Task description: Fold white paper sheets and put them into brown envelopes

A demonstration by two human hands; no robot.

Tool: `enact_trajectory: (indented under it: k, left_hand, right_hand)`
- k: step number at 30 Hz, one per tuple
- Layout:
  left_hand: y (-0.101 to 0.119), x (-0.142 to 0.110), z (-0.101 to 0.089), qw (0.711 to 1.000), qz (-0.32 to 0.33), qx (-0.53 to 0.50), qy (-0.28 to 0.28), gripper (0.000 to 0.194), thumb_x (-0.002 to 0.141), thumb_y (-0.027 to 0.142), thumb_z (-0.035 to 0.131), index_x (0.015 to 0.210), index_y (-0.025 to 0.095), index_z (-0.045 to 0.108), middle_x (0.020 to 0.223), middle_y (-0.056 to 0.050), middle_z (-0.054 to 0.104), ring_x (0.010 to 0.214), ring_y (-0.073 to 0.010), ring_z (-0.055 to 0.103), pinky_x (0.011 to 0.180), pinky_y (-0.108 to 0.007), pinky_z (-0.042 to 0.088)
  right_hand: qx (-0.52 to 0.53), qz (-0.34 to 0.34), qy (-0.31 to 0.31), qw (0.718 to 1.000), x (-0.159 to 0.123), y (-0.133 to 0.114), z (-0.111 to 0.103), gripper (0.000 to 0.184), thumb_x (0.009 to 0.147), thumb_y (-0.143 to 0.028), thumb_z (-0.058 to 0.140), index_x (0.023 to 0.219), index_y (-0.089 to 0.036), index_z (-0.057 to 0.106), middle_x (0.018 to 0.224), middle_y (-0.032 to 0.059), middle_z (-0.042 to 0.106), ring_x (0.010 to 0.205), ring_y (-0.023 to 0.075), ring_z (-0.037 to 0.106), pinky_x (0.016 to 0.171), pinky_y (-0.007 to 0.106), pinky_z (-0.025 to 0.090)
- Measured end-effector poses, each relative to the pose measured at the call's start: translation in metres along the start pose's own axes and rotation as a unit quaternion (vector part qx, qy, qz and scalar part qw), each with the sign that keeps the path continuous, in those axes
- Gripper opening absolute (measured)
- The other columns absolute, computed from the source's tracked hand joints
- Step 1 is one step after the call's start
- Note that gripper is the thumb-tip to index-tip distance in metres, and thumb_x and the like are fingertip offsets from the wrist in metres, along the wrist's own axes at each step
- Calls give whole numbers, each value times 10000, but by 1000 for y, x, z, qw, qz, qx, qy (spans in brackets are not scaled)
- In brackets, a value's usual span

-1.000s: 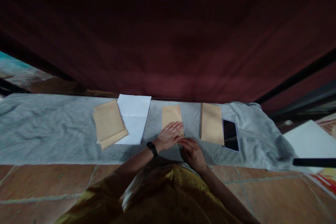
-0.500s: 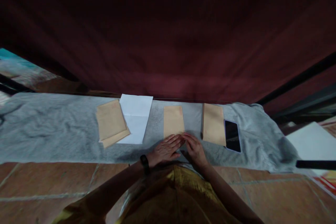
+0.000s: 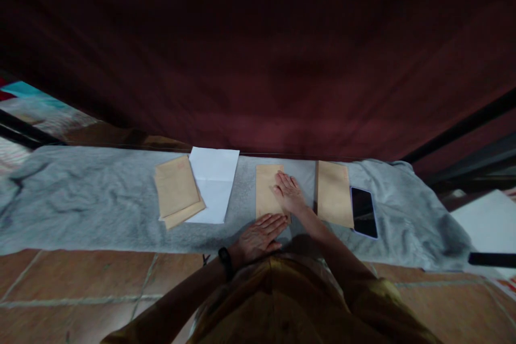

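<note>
A brown paper envelope [image 3: 266, 191] lies in front of me on a grey cloth. My left hand [image 3: 261, 235], with a dark band on its wrist, rests flat over the envelope's near end, fingers stretched out. Higher up, my right hand [image 3: 288, 191] presses on the envelope's right side with its fingers extended. Both palms hide parts of the envelope, and neither hand grips anything.
Several brown envelopes [image 3: 177, 185] overlap a creased white sheet [image 3: 213, 185] on the left. To the right sit a stack of envelopes [image 3: 334, 193] and a phone [image 3: 363, 212]. Grey cloth [image 3: 100, 199] covers the long surface; a dark red curtain [image 3: 274, 91] hangs behind.
My right hand has moved from the envelope's near edge up onto its face and flattened out. My left hand has drawn back toward me to the near end. The view has shifted slightly.
</note>
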State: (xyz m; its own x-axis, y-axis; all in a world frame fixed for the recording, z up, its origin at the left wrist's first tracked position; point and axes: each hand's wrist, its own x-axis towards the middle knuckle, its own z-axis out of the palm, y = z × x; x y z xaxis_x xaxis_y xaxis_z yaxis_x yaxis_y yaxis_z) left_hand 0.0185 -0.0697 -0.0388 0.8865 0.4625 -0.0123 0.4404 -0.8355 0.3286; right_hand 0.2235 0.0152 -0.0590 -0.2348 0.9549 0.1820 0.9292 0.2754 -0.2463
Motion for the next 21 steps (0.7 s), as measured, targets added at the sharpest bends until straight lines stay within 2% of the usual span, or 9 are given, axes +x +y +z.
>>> enact_trajectory:
  k: [4, 7, 13, 17, 21]
  left_hand:
    - [-1, 0, 2, 1000, 3, 2, 5, 625, 1079, 541, 286, 1617, 222, 279, 1681, -59, 305, 1567, -188, 236, 1285, -376, 145]
    - [1, 0, 0, 1000, 5, 5, 3, 626, 1080, 538, 288, 1619, 220, 273, 1678, -60, 312, 1566, -184, 238, 1287, -376, 136]
    - [4, 0, -5, 1000, -6, 7, -6, 627, 1082, 531, 288, 1633, 238, 227, 1679, -52, 310, 1562, -180, 249, 1280, -374, 157]
    - [3, 0, -6, 1000, -12, 0, -15, 632, 1077, 547, 290, 1627, 237, 251, 1670, -57, 334, 1556, -189, 267, 1279, -384, 170]
    - [1, 1, -4, 1000, -13, -5, -7, 610, 1079, 533, 301, 1612, 236, 294, 1662, -55, 354, 1549, -188, 288, 1279, -380, 185]
  right_hand:
    - [-6, 32, 8, 999, 10, 2, 4, 566, 1076, -367, 305, 1568, -98, 384, 1640, 151, 359, 1516, 273, 356, 1256, 498, 224]
    - [-5, 33, 5, 999, 6, 1, 5, 577, 1077, -376, 305, 1571, -86, 372, 1642, 160, 352, 1516, 283, 355, 1255, 508, 223]
    - [-8, -20, 14, 1000, -29, 2, -3, 560, 1068, -338, 362, 1582, -114, 358, 1633, 155, 375, 1524, 267, 343, 1257, 511, 231]
    - [-12, -50, 12, 999, -53, 3, -7, 569, 1067, -304, 374, 1596, -100, 321, 1637, 157, 365, 1532, 261, 326, 1257, 503, 246]
    - [0, -51, 17, 999, -70, 0, -11, 570, 1071, -300, 370, 1612, -137, 299, 1633, 141, 376, 1522, 262, 349, 1252, 514, 269]
